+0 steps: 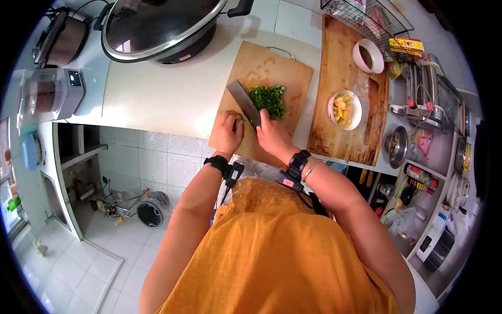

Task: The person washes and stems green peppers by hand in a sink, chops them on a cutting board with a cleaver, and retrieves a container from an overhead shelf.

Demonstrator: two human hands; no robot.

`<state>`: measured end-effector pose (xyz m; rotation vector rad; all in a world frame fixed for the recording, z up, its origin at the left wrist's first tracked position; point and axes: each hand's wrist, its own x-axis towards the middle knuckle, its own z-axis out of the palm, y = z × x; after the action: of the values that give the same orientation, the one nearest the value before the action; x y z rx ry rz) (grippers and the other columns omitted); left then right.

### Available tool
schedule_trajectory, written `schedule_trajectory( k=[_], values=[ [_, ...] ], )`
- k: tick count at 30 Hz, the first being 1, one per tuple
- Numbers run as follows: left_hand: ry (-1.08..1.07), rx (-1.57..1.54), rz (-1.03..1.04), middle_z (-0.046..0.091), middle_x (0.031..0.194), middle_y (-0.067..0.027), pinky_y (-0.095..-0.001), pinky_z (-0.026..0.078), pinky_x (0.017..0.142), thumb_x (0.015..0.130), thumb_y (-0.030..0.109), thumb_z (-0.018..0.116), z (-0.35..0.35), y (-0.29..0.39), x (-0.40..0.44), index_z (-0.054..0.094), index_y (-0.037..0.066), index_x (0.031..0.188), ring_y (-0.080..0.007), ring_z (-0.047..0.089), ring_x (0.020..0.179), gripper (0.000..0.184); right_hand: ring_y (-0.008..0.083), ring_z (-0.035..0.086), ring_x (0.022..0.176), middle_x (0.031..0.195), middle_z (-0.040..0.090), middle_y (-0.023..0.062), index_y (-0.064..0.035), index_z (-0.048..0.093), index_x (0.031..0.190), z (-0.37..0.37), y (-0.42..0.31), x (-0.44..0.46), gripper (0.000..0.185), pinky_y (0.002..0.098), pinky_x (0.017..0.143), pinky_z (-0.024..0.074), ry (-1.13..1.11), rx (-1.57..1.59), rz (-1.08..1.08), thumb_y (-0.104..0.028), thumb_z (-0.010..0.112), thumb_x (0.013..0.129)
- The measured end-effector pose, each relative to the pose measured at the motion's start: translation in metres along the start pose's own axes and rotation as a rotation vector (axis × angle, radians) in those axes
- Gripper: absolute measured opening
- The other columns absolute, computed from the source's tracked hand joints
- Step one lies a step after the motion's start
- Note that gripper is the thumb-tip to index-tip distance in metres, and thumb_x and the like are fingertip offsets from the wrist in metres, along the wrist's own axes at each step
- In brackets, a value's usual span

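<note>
My right hand (273, 135) is closed around the handle of a cleaver (242, 100), whose broad blade points away from me and to the left over a wooden cutting board (297, 76). A heap of chopped green onions (267, 99) lies against the blade's right side. On the board's near left part, my left hand (228, 131) rests with its fingers curled, close to the blade; whatever is under those fingers is too hidden to name. Each wrist wears a black strap with a small device.
A large lidded electric pan (162, 31) stands at the back left. To the right, a longer wooden board (340, 63) carries a bowl of cut yellow pieces (354, 110) and a bowl of dark liquid (367, 56). A metal bowl (396, 144) and a wire basket (381, 26) are farther right.
</note>
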<state>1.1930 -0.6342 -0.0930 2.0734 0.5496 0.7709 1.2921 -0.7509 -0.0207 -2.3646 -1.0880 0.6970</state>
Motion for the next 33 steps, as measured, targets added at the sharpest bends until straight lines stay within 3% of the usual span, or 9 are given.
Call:
schedule_trajectory(
  k=[4,9,16,19,23,26,27,29,33],
  values=[
    [-0.007,-0.094,-0.118,0.056,0.09,-0.0148,-0.037,0.046,0.072,0.069,-0.002,0.063,-0.004,0.001,-0.004,0.056,0.001,0.086,-0.0327,0.055,0.084,0.019,0.0435,0.056,0.059,0.063,0.057,0.0249,0.0021,0.032,0.119,-0.013,-0.005,-0.011,0.042,0.0515,0.052,0.0434,-0.063,-0.018,-0.011,-0.011,0.051,0.083],
    [0.012,-0.01,-0.069,0.057,0.09,-0.0158,-0.0355,0.047,0.071,0.073,-0.001,0.062,-0.002,0.003,-0.001,0.057,0.0,0.082,-0.0323,0.057,0.082,0.01,0.0433,0.059,0.063,0.066,0.059,0.0246,0.0012,0.032,0.118,-0.02,-0.023,-0.011,0.044,0.0533,0.055,0.0461,-0.219,-0.16,-0.01,-0.006,0.05,0.079],
    [-0.009,0.045,-0.073,0.057,0.088,-0.0158,-0.0364,0.047,0.072,0.073,-0.001,0.062,0.0,-0.001,-0.002,0.058,-0.001,0.076,-0.0329,0.056,0.081,0.005,0.0433,0.06,0.065,0.067,0.06,0.0252,-0.0003,0.034,0.113,-0.003,-0.03,-0.006,0.039,0.0536,0.055,0.047,-0.207,-0.215,-0.006,-0.002,0.049,0.076],
    [-0.013,0.023,-0.015,0.057,0.088,-0.0157,-0.0354,0.047,0.071,0.074,-0.002,0.06,0.001,-0.005,-0.001,0.059,-0.001,0.078,-0.0323,0.057,0.081,0.005,0.0408,0.061,0.065,0.071,0.06,0.0247,0.0052,0.033,0.12,0.011,-0.013,0.0,0.049,0.0495,0.055,0.048,-0.134,-0.241,-0.037,-0.004,0.053,0.076],
    [-0.047,0.01,-0.054,0.057,0.089,-0.0152,-0.0329,0.048,0.069,0.075,-0.003,0.057,-0.006,-0.001,0.002,0.059,-0.001,0.082,-0.0297,0.058,0.079,0.008,0.0429,0.058,0.064,0.07,0.06,0.0248,0.0029,0.033,0.121,-0.001,0.003,-0.003,0.045,0.0519,0.056,0.0457,0.021,0.004,0.018,-0.011,0.052,0.083],
    [0.044,-0.117,-0.17,0.058,0.09,-0.0132,-0.0301,0.05,0.069,0.076,-0.005,0.051,-0.016,-0.001,0.002,0.059,0.0,0.088,-0.025,0.06,0.079,0.015,0.0444,0.057,0.066,0.072,0.059,0.0264,0.0015,0.033,0.123,-0.017,-0.011,-0.015,0.05,0.0513,0.058,0.0448,-0.077,0.065,0.027,-0.016,0.056,0.082],
    [0.048,-0.161,-0.238,0.058,0.088,-0.0147,-0.0324,0.049,0.065,0.074,-0.005,0.05,-0.02,0.007,0.003,0.058,0.0,0.087,-0.0277,0.059,0.073,0.016,0.0444,0.057,0.066,0.072,0.059,0.0264,0.0015,0.033,0.123,-0.01,-0.007,-0.015,0.05,0.0513,0.058,0.0448,-0.067,0.067,0.031,-0.016,0.056,0.082],
    [0.041,-0.07,-0.167,0.058,0.088,-0.015,-0.031,0.049,0.063,0.076,-0.005,0.049,-0.021,0.0,0.007,0.059,0.0,0.088,-0.0258,0.06,0.069,0.016,0.0452,0.057,0.067,0.073,0.059,0.0269,0.0009,0.034,0.123,0.005,0.003,-0.01,0.05,0.0505,0.059,0.0455,-0.063,0.082,-0.076,-0.016,0.056,0.082],
    [-0.013,-0.134,-0.231,0.059,0.087,-0.0142,-0.0306,0.049,0.064,0.078,-0.002,0.051,-0.022,-0.01,0.016,0.06,0.0,0.089,-0.0242,0.061,0.071,0.014,0.0464,0.056,0.067,0.074,0.058,0.0283,0.0028,0.035,0.116,-0.005,0.024,-0.006,0.042,0.0512,0.062,0.0459,-0.096,0.189,-0.013,-0.013,0.052,0.08]
  ],
)
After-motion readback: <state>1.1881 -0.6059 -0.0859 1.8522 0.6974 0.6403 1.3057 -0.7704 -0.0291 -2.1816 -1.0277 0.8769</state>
